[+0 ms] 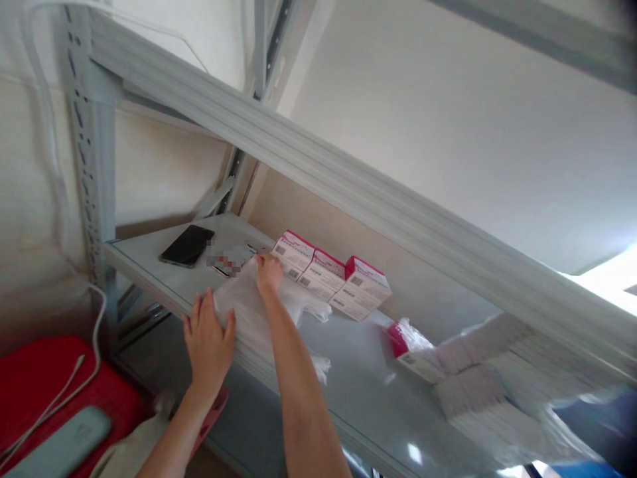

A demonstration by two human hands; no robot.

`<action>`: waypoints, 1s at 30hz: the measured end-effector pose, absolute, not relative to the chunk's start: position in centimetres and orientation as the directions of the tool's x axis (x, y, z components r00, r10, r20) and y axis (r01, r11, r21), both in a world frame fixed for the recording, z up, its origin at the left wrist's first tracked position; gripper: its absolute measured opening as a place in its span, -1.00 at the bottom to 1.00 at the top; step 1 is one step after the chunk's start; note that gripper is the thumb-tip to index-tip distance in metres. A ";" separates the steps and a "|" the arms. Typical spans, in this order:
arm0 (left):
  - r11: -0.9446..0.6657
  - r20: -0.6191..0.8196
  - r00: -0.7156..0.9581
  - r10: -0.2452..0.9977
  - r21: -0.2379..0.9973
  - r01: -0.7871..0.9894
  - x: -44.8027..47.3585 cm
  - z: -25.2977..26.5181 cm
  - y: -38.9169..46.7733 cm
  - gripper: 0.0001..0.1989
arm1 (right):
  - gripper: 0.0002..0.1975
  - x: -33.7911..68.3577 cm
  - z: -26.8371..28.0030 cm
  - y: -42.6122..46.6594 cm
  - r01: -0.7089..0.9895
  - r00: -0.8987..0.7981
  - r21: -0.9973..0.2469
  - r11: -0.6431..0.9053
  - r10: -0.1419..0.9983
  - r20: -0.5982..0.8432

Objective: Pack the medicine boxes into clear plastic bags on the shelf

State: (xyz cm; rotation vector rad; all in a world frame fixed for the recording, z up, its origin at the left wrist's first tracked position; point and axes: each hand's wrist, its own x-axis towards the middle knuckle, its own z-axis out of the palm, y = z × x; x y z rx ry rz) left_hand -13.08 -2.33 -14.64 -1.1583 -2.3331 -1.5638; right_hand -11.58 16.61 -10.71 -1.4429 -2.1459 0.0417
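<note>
Just beside barcoded boxes (326, 275), lettering illegible, right hand (269, 273) pinched on white bag (246, 300), left hand (210, 340) splayed.

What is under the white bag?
The shelf is under the bag; its grey surface shows beside it. Anything flat between them would be covered and cannot be seen.

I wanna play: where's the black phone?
In the head view, the black phone lies at the left end of the shelf, beyond the left hand.
</note>
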 end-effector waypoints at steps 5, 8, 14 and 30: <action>0.050 0.632 -0.698 0.338 0.728 0.684 -13.3 -12.7 -3.5 -0.39 | -0.70 -11.4 -9.7 15.3 0.819 -0.248 -0.308 0.485 0.782 0.571; -0.120 0.766 -0.524 0.373 0.600 0.791 -13.8 -9.6 -3.5 -0.48 | -0.66 -10.8 -8.5 13.9 0.820 -0.158 -0.361 0.444 0.781 0.604; -0.245 0.664 -0.186 0.724 0.500 0.830 -13.8 -9.0 2.1 -0.48 | -0.63 -8.5 -7.8 13.0 0.835 -0.267 -0.358 0.417 0.877 0.400; 0.055 0.318 -0.144 0.937 0.274 0.960 -14.4 -13.4 3.7 -0.48 | -0.50 -2.3 -12.4 14.2 0.778 -0.523 -0.268 0.568 0.823 0.223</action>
